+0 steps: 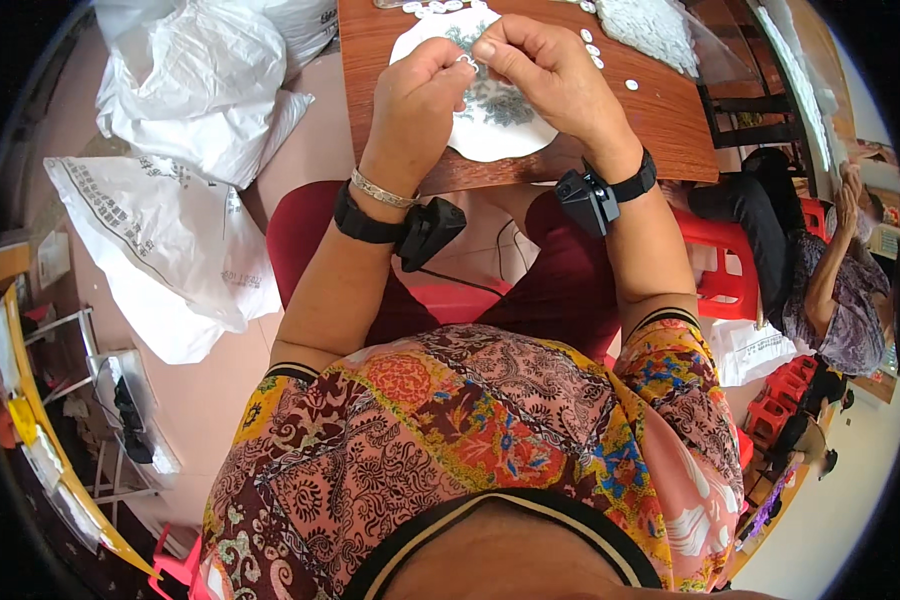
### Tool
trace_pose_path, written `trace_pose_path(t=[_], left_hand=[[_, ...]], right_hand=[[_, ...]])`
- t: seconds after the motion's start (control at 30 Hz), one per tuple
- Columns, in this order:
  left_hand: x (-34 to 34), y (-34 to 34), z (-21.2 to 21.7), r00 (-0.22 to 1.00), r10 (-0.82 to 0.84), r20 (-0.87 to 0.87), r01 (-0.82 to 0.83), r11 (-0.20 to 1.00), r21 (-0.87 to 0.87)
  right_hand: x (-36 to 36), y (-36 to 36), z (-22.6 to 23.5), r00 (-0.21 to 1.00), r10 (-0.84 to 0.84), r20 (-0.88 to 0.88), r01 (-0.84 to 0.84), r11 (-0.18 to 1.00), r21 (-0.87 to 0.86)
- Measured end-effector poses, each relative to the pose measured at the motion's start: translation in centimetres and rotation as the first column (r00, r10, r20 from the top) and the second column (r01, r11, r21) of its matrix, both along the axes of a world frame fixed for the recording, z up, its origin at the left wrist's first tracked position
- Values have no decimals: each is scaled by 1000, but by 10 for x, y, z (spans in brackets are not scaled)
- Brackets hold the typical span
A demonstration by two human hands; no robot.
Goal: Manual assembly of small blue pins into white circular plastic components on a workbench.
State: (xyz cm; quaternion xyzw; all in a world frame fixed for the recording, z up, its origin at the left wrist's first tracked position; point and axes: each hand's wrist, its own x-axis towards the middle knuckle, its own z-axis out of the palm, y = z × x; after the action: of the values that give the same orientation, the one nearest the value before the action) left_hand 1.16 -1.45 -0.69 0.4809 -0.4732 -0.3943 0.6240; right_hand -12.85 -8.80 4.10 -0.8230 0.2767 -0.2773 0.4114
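My left hand (415,100) is closed in a pinch, with a small white ring-shaped piece (467,62) at its fingertips. Close beside it, my right hand (555,80) has thumb and forefinger pressed together near the same piece; whatever lies between them is too small to make out. Both hands are above a white wavy-edged plate or mat (490,148) at the table's near edge. On it are many tiny grey-green bits (505,105), partly hidden by my hands. Each wrist has a black strap with a small black device.
The brown wooden table (670,130) bears loose small white discs (631,85) and a clear bag of white pieces (650,32). Full white sacks (195,85) and a flattened sack (170,250) lie on the floor at left. A red stool (725,265) and another person (840,290) are at right.
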Motion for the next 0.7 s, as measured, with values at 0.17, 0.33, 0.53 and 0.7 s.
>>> trace_pose_path(t=[0.17, 0.33, 0.53, 0.7], left_hand=[[0, 1, -2, 1000, 1, 18, -1, 1000, 19], [1, 5, -2, 994, 33, 104, -29, 999, -33], [-5, 2, -5, 999, 5, -52, -5, 1000, 5], [0, -4, -7, 993, -92, -71, 97, 993, 69]], right_hand=[[0, 4, -2, 997, -10, -83, -1, 992, -129], [2, 7, -2, 990, -69, -120, 22, 935, -354], [-2, 1, -5, 989, -63, -133, 10, 933, -361], [-11, -4, 4, 975, -74, -209, 28, 976, -215]])
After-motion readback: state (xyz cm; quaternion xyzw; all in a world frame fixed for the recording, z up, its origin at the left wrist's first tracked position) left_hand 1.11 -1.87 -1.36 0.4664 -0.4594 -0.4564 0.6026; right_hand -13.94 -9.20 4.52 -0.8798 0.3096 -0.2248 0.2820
